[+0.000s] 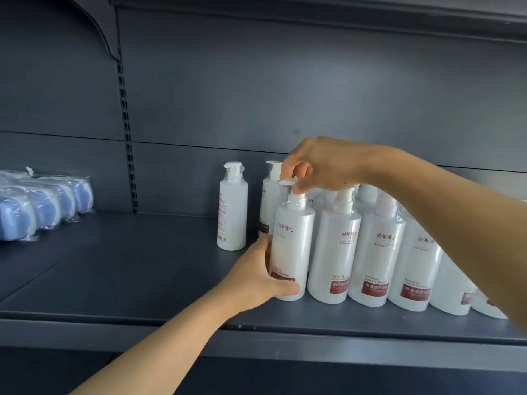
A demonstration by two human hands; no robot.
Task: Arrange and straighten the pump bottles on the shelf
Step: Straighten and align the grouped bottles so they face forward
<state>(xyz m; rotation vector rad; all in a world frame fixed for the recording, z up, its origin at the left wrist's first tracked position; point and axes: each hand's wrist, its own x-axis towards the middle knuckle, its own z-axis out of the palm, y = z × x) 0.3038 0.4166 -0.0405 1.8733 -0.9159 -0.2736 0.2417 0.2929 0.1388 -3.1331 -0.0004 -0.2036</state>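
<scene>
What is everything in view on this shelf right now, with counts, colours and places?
front-row pump bottles: at least five, white with dark red labels, along the shelf's front right; the ones further right are partly hidden by the arm.
held pump bottle: one, white, left end of the front row.
back-row pump bottles: count unclear, white, behind the front row.
lone pump bottle: one, white, standing apart at the left, barcode side showing.
wrapped packs: several, blue in clear plastic, far left.
shelf: one, dark grey.
left hand: grips the held bottle's base.
right hand: fingers pinch its pump head.
</scene>
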